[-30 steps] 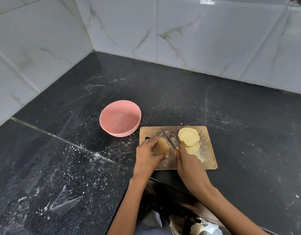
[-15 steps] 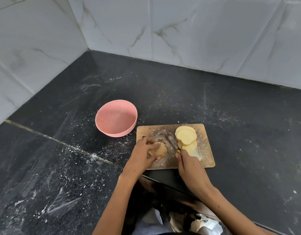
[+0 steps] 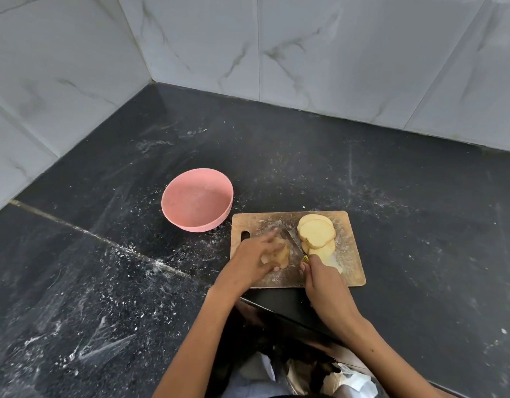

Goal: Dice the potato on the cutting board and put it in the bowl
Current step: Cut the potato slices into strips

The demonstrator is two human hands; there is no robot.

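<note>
A wooden cutting board [image 3: 351,271] lies on the black counter. Several pale potato slices [image 3: 317,232] are stacked at its far right part. My left hand [image 3: 252,261] rests on the uncut potato end [image 3: 282,254] near the board's left side, fingers curled round it and the index finger stretched forward. My right hand [image 3: 324,282] grips a knife handle; the knife blade [image 3: 292,239] runs diagonally between the potato end and the slices. An empty pink bowl [image 3: 197,200] stands just left of the board.
The black stone counter [image 3: 391,182] is dusted with white specks, thickest at the front left. Marble-tiled walls [image 3: 305,53] close the back and left side. The counter's front edge runs just below the board, with cloth and crumpled paper [image 3: 348,380] beneath.
My left hand shifted its hold on the potato end, its index finger now stretched forward. The knife stays between the potato end and the slices. The camera view moved slightly.
</note>
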